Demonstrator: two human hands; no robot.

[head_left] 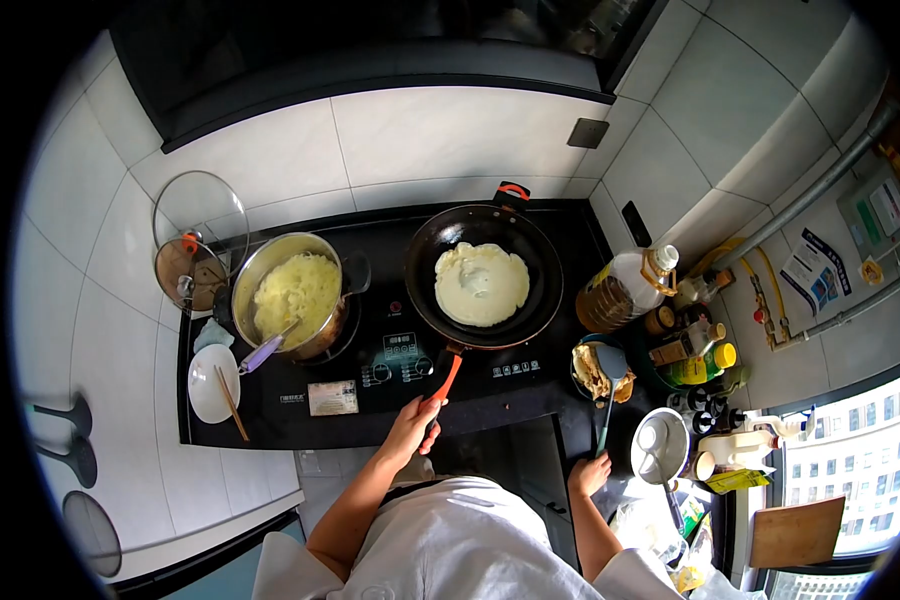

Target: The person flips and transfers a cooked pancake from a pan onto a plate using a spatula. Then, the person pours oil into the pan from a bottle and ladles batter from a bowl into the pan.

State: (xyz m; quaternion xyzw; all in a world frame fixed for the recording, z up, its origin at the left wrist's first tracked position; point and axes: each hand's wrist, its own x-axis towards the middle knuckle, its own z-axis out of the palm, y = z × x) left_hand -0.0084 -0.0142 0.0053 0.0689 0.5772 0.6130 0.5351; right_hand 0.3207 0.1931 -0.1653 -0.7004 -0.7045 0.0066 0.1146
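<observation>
My left hand (411, 427) is wrapped round the orange handle of a black wok (430, 245) on the right side of the cooktop. A pale round pancake (482, 285) lies in the wok. Lower right, my right hand (589, 474) grips the green handle of a spatula (610, 368). Its dark blade rests over a bowl (577, 385) holding folded browned pancakes (592, 371), partly hidden by the blade.
A steel pot (322, 338) of yellowish mash with a purple-handled utensil (266, 349) stands left. Beside it are a white bowl (210, 404) with chopsticks (232, 404) and glass lids (200, 225). An oil bottle (615, 295), several condiment bottles (705, 368) and a small saucepan (659, 425) stand right.
</observation>
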